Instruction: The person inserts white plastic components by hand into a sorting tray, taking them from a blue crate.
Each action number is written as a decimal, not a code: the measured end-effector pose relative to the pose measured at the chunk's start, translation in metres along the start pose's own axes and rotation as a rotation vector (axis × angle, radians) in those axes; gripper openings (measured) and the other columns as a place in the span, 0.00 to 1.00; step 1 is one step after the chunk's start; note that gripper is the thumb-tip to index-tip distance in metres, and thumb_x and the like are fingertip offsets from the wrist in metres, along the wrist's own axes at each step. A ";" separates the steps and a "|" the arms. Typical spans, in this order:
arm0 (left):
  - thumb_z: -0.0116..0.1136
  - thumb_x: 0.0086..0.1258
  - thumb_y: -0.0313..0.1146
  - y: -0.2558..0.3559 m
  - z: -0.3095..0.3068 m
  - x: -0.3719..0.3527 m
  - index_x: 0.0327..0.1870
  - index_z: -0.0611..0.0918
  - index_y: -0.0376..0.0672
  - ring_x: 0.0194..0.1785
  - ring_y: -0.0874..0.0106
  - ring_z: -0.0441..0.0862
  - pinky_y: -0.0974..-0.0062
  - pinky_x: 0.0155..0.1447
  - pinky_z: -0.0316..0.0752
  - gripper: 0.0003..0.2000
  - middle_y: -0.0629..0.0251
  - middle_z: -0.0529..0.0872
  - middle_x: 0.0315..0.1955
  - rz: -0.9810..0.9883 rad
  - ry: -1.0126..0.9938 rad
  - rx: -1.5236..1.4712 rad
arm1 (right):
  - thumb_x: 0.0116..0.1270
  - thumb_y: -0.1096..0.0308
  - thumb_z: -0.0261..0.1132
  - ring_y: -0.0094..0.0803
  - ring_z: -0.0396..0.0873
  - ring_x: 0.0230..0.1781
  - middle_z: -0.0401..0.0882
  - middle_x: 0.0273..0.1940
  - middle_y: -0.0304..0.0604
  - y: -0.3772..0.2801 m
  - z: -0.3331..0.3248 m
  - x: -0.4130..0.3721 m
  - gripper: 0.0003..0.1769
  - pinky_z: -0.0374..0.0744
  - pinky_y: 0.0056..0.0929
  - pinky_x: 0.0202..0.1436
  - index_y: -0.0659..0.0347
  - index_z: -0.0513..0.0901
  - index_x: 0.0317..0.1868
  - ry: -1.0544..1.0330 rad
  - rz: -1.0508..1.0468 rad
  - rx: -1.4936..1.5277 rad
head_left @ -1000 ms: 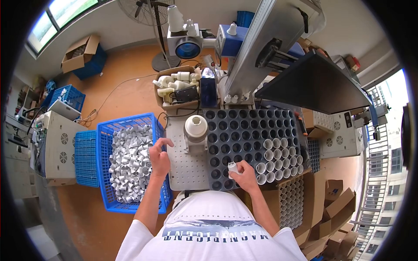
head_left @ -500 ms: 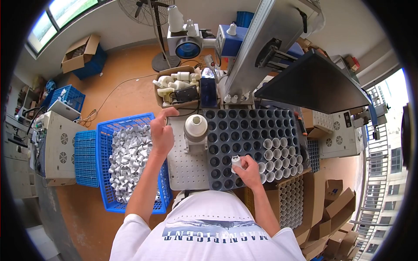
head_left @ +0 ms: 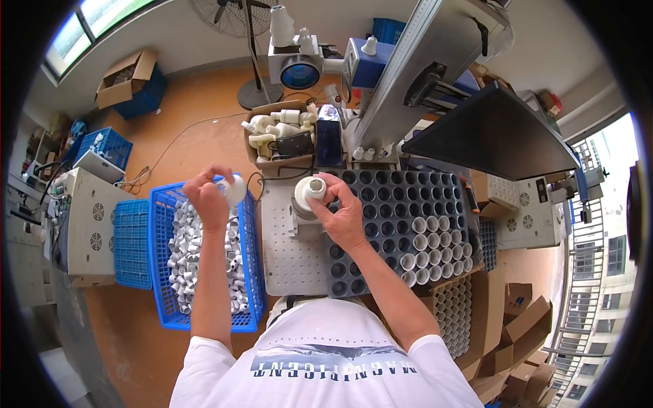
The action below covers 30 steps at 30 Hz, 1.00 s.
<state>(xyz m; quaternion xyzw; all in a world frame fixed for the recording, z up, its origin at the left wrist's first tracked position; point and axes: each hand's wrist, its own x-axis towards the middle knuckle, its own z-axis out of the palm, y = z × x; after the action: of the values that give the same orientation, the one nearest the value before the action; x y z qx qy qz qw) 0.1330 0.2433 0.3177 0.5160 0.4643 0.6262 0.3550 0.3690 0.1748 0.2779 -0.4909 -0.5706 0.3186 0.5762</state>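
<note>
My left hand (head_left: 209, 197) is over the far part of the blue basket (head_left: 155, 265), its fingers closed on a white part (head_left: 233, 190) that is smeared by motion. Many small white parts (head_left: 204, 265) fill the basket. My right hand (head_left: 343, 212) grips a white cup (head_left: 315, 188) between thumb and fingers, at the top of the round white fixture (head_left: 300, 198). Whether the cup is seated on the fixture cannot be made out. Below the fixture lies a perforated metal plate (head_left: 292, 262).
Right of the plate, a black tray (head_left: 350, 289) has round holes, several holding white cups (head_left: 435, 257). Behind stand a box of white fittings (head_left: 280, 132), a lensed device (head_left: 299, 71), a metal column (head_left: 401, 75) and a monitor (head_left: 490, 139). Cardboard boxes (head_left: 524, 326) lie at right.
My right hand has moved from the black tray up and left to the fixture with its white cup. My left hand has moved left over the basket and now holds a white part.
</note>
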 end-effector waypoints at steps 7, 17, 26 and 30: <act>0.39 0.50 0.19 -0.117 -0.148 -0.065 0.31 0.82 0.30 0.38 0.68 0.80 0.73 0.53 0.73 0.15 0.58 0.85 0.31 -0.098 0.327 0.541 | 0.58 0.71 0.74 0.46 0.77 0.61 0.80 0.58 0.47 0.009 0.010 -0.002 0.18 0.75 0.38 0.63 0.60 0.69 0.31 0.028 -0.120 -0.113; 0.38 0.45 0.19 -0.122 -0.040 -0.191 0.33 0.80 0.30 0.41 0.65 0.80 0.70 0.57 0.73 0.16 0.58 0.83 0.30 -0.314 -0.400 0.305 | 0.56 0.73 0.70 0.52 0.75 0.57 0.79 0.56 0.53 0.036 -0.097 -0.134 0.12 0.74 0.43 0.60 0.62 0.75 0.38 0.323 0.130 -0.520; 0.39 0.44 0.16 -0.091 0.031 -0.200 0.33 0.80 0.33 0.43 0.59 0.81 0.68 0.58 0.71 0.17 0.53 0.84 0.31 -0.311 -0.733 0.423 | 0.57 0.59 0.73 0.59 0.70 0.56 0.64 0.58 0.57 0.028 -0.173 -0.216 0.38 0.78 0.52 0.51 0.53 0.69 0.67 0.210 0.795 -1.157; 0.39 0.44 0.16 -0.076 0.058 -0.198 0.33 0.80 0.33 0.44 0.58 0.80 0.68 0.58 0.71 0.17 0.52 0.84 0.32 -0.314 -0.769 0.393 | 0.61 0.60 0.71 0.61 0.70 0.54 0.64 0.56 0.58 0.047 -0.171 -0.214 0.33 0.82 0.49 0.44 0.50 0.70 0.66 0.213 0.717 -1.207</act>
<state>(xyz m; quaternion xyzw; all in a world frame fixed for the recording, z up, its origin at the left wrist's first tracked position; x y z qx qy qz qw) 0.2298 0.0967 0.1853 0.6918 0.4815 0.2279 0.4875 0.5128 -0.0430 0.1832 -0.9105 -0.3913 0.0673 0.1158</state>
